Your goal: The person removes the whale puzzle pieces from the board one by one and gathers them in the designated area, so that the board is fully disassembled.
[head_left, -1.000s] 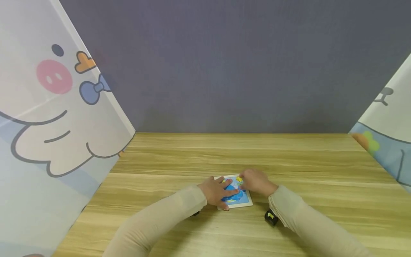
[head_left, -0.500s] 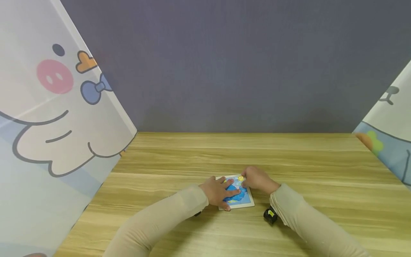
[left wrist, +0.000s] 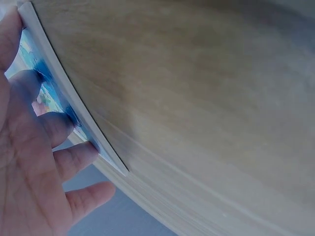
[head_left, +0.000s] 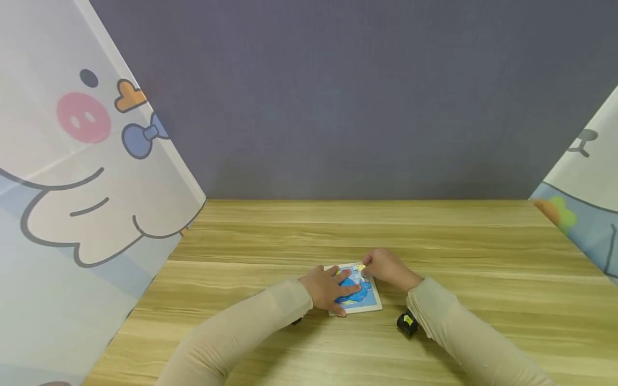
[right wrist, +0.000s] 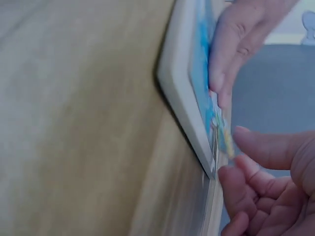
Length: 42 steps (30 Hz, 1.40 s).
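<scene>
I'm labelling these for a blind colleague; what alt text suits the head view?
A person's left hand rests spread on a blue puzzle on a wood-grain table, while the right hand pinches a yellow-patterned piece at the puzzle's far right corner. A grey wall stands behind, with cartoon-printed panels at both sides.

The wood-grain tabletop (head_left: 270, 236) supports one white-framed puzzle board (head_left: 364, 308), laid flat with its picture side up.
</scene>
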{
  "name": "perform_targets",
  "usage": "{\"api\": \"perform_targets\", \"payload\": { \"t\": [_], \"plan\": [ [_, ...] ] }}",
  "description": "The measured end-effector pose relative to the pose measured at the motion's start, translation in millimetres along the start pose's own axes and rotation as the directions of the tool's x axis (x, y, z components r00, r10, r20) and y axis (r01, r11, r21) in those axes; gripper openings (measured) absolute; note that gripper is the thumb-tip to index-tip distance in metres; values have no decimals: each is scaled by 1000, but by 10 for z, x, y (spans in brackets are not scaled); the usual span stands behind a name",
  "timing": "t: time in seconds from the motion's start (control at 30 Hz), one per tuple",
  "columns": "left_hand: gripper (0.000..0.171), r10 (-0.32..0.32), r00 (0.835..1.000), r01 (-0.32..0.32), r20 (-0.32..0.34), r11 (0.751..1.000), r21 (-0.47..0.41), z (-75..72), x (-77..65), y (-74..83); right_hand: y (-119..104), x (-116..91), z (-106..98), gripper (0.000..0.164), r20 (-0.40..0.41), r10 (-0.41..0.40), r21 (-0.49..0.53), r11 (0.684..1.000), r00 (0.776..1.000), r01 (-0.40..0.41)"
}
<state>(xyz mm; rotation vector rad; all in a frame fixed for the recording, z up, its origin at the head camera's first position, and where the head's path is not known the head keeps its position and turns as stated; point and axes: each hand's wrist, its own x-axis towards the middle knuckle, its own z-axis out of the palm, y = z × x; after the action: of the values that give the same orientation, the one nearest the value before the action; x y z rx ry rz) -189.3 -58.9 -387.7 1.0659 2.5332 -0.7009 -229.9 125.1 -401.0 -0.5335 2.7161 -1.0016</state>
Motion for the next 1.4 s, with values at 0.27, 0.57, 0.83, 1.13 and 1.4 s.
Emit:
{"api": "perform_targets", "payload": {
  "t": [0.27, 0.57, 0.83, 1.13, 1.4],
  "plan": [
    [70, 6, 1000, -6, -5, 1000, 11, -1, -9, -7, 40, 32, -31, 4, -34, 69, 112, 992, 997, -64],
    [70, 10, 1000, -9, 3, 1000, -7, 1, -3, -8, 41, 0, -15, 16, -10, 96, 169, 981, 995, -93],
    [71, 4, 1000, -3, 6, 1000, -9, 16, 20, -18, 62, -11, 2, 19, -2, 81, 232, 969, 997, -79],
    [72, 2, 1000, -2, 16, 999, -35, 15, 11, -8, 115, -6, -9, 28, 31, 82, 366, 927, 996, -88],
    [71, -6, 1000, 8, 27, 997, -72, 25, 27, -15, 197, -19, -80, 35, -6, 32, 358, 933, 999, -27]
  ]
}}
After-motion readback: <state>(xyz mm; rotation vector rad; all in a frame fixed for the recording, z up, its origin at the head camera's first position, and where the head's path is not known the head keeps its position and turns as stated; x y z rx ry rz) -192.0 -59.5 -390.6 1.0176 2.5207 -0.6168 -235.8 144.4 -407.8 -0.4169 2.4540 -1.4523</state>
